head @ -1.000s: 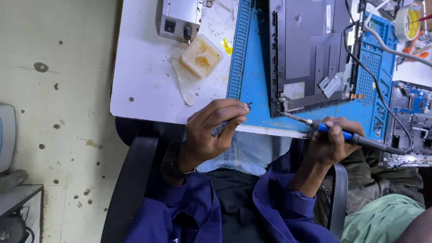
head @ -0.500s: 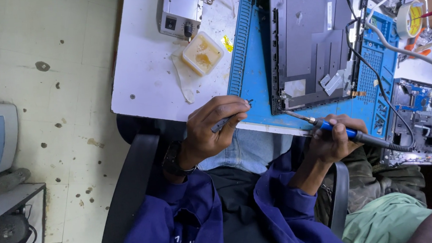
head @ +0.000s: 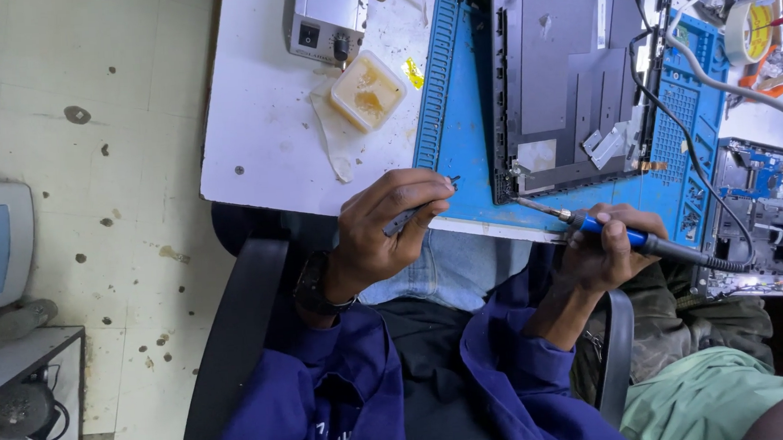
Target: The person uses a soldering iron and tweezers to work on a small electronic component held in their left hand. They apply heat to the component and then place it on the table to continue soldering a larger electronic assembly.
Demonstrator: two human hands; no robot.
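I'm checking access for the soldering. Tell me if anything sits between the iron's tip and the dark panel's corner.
Nothing visible does. The soldering iron in the right hand points its tip at the dark panel's near corner over bare blue mat. The left hand with tweezers stays off to one side.

Blue-handled soldering iron with slim metal tip [head: 606, 231]: held near-level over the near edge of the blue silicone work mat [head: 468, 144], tip touching the near left corner of the panel; black cord trails off its rear end.

Dark grey flat rectangular panel [head: 571, 68]: lies flat on the mat, back up, silver tape patches by its near edge.

Thin dark tweezers [head: 418, 211]: pinched shut, tips at the mat's near left corner.
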